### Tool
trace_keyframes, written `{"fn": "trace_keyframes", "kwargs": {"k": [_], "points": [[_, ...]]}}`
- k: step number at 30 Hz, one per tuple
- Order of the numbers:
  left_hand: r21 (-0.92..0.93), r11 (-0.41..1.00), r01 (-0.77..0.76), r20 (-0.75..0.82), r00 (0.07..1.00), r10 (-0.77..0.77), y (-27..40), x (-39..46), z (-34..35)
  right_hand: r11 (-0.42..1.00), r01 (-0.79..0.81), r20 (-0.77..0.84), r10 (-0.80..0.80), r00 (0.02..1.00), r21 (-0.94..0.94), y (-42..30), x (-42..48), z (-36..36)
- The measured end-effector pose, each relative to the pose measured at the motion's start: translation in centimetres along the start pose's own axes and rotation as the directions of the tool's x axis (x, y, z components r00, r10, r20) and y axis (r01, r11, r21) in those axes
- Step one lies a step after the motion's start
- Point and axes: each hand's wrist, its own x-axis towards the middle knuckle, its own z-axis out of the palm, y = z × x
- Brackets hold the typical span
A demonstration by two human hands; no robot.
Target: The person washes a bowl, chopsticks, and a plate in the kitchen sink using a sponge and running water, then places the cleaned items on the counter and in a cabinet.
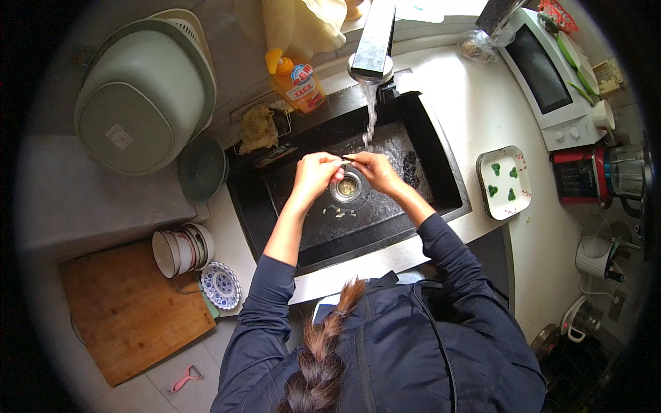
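My left hand (316,174) and my right hand (376,169) meet fingertip to fingertip over the black sink (330,227). Pinched between them is a small thin piece (347,160), partly dark and partly pale, too small to identify. Just below the hands sits the metal drain strainer (346,187), with pale greenish scraps inside. More small scraps (340,212) lie on the sink floor near it. Water (370,111) runs from the faucet (373,57) beyond my right hand. A dark, rough-textured thing (410,169) lies to the right of that hand.
An orange pump bottle (300,85) and a rack with a tan cloth (259,129) stand behind the sink. At left are basins (144,103), stacked bowls (183,250) and a wooden cutting board (139,304). Patterned square plates (505,183) and a microwave (550,77) occupy the right counter.
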Motion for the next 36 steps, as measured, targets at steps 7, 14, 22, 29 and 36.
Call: {"fn": "trace_keyframes", "kwargs": {"k": [7, 14, 22, 29, 36], "points": [[-0.174, 0.984, -0.046, -0.115, 0.993, 0.027, -3.6, 1.9, 3.0, 0.95, -0.185, -0.253, 0.249, 0.935, 0.252, 1.8, 0.3, 2.2], [0.128, 0.98, 0.153, 0.111, 0.98, -0.167, -9.8, -2.0, 5.0, 0.292, -0.107, -0.136, 0.7, 0.701, 0.95, 4.4, -0.3, 2.9], [0.174, 0.982, 0.071, -0.199, 0.979, -0.036, -10.9, -2.0, 6.6, 0.433, -0.385, -0.091, 0.752, 0.653, 0.815, 2.6, -2.7, 9.2], [0.152, 0.968, 0.199, 0.054, 0.976, -0.21, -5.8, -7.1, 7.3, 0.468, -0.294, -0.291, 0.823, 0.487, 0.833, 5.6, 2.4, -0.2], [0.087, 0.972, 0.218, -0.035, 0.976, -0.216, -7.1, -3.1, 6.8, 0.265, -0.388, 0.021, 0.803, 0.596, 0.883, 1.3, -1.2, 6.9]]}}
